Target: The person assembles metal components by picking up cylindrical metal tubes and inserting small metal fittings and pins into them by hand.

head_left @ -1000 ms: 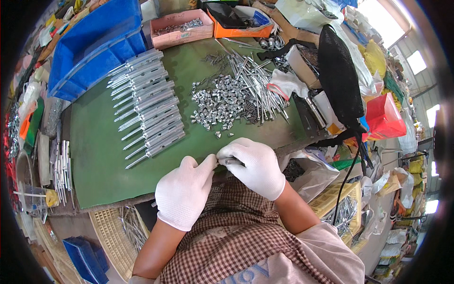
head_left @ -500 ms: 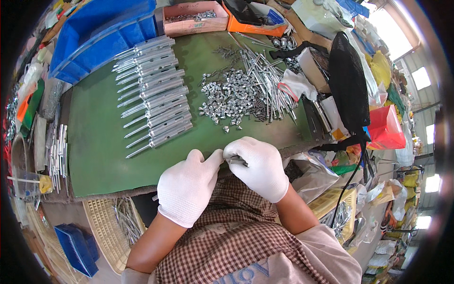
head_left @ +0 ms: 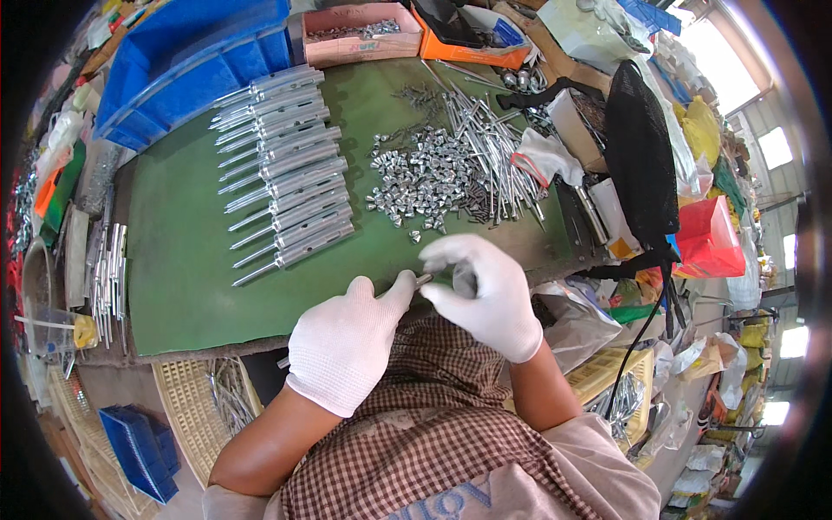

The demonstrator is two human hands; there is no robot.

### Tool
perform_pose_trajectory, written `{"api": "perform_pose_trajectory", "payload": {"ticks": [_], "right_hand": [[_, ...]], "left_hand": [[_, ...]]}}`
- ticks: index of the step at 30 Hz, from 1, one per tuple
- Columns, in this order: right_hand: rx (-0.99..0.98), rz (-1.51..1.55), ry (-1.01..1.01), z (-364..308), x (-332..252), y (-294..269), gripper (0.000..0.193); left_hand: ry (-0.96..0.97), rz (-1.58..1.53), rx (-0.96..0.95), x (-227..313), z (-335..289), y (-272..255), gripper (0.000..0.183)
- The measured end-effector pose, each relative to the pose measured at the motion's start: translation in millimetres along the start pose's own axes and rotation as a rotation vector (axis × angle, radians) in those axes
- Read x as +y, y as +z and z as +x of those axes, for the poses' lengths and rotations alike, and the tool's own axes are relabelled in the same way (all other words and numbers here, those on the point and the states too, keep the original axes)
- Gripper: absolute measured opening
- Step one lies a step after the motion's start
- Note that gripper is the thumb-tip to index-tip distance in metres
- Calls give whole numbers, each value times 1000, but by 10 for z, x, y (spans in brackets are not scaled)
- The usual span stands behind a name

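Both my hands wear white knit gloves at the near edge of the green work mat. My left hand is closed round a slim metal tube; its end pokes out past thumb and forefinger, while most of it is hidden in the glove. To its right, my right hand has fingers and thumb curved apart beside that end, with nothing visible between them. Beyond the hands lie a heap of small silvery cone-shaped nuts and a pile of long thin metal rods. Finished-looking tubes with pointed rods lie in a row at left.
A blue bin, a pink box of small parts and an orange box stand along the far edge. A black mesh bag hangs at right. Yellow baskets with metal rods sit below the table.
My right hand has opened and drawn slightly off the tube's end, which now shows beyond the left fingertips. My left hand keeps its hold, nearly in place.
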State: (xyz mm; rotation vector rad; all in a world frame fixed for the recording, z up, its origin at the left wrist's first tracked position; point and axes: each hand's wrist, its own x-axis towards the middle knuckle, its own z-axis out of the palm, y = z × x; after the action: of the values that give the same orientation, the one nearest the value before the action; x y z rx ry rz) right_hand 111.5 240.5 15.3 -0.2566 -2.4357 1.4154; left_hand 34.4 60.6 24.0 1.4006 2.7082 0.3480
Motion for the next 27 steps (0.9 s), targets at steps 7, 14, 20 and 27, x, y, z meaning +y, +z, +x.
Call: {"api": "perform_pose_trajectory", "payload": {"ticks": [7,14,20,27], "right_hand": [[133,1411,58,248,151,401,58],[234,974,-27,211,98,505,58],[235,1009,-46,146,178,547,69],[228,1281,-24,175,263,435,55]], "left_hand": [[-31,-13,3,33,7,-3,28],[27,29,-5,22,24,4,37],[49,72,70,86,99,13,15],[102,28,117,-42,135,81,12]]}}
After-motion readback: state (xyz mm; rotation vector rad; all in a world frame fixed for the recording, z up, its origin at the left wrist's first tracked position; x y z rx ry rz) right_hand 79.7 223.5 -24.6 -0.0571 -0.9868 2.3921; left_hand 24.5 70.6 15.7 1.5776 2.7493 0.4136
